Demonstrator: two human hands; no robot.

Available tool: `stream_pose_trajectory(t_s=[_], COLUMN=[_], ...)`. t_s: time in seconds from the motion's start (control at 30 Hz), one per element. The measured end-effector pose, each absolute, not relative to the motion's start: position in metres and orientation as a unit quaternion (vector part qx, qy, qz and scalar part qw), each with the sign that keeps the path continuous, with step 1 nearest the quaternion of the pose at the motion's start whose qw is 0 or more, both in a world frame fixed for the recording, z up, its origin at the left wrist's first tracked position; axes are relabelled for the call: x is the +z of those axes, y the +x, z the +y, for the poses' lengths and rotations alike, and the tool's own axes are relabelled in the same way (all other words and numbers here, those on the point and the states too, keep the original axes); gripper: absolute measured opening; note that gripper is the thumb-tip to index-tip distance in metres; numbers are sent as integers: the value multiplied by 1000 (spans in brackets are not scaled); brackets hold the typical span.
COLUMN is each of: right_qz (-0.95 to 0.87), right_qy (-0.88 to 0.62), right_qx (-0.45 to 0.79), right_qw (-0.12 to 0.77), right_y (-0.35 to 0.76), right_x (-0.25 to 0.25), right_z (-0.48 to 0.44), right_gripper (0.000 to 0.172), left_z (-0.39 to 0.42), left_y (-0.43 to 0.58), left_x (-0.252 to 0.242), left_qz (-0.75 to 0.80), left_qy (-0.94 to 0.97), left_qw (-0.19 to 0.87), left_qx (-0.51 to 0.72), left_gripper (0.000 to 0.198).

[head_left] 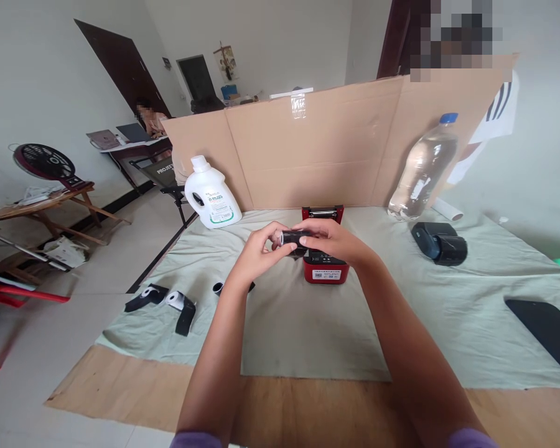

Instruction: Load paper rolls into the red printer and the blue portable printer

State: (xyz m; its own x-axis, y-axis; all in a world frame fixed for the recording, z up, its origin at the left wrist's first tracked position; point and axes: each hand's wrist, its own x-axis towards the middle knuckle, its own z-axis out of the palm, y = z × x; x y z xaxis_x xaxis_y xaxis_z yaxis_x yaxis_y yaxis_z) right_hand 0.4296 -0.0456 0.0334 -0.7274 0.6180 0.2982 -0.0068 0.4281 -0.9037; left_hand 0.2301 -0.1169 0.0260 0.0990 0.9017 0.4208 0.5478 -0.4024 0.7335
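Note:
Between the fingers of both hands is a small black roll (291,237) with a white ring at its left end. My left hand (265,246) grips the roll's left end, thumb in front. My right hand (327,239) holds its right end from above. Just behind and below my hands stands a red and black label printer (325,274), its lid (322,214) raised; my right hand hides part of it. To the left lie black rolls with loose tails (149,295) (181,308), and another roll (218,289) is partly covered by my left forearm.
A white jug (211,195) and a large clear bottle (424,168) stand before a cardboard screen (308,155). A black device with a roll (439,242) and a dark flat slab (541,333) lie right on the green cloth (308,330). People are behind the screen.

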Motion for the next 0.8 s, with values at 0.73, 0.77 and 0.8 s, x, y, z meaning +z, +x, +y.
stream_pose_trajectory(t_s=[0.73,0.77,0.8], right_qz=[-718,-738,-753], right_qy=[-249,-249,-248], right_qx=[535,523,514], right_qw=[367,346,328], right_y=[326,324,323], right_x=[-95,-104,-111], right_z=[-93,-96,-98], right_gripper=[31,30,29], left_z=[-58,-54,-51], left_y=[80,67,57], left_x=[9,2,-6], left_qz=[772,787,798], left_qy=[629,614,602], left_qw=[-41,-27,-13], left_qx=[89,49,18], left_gripper=[36,35,35])
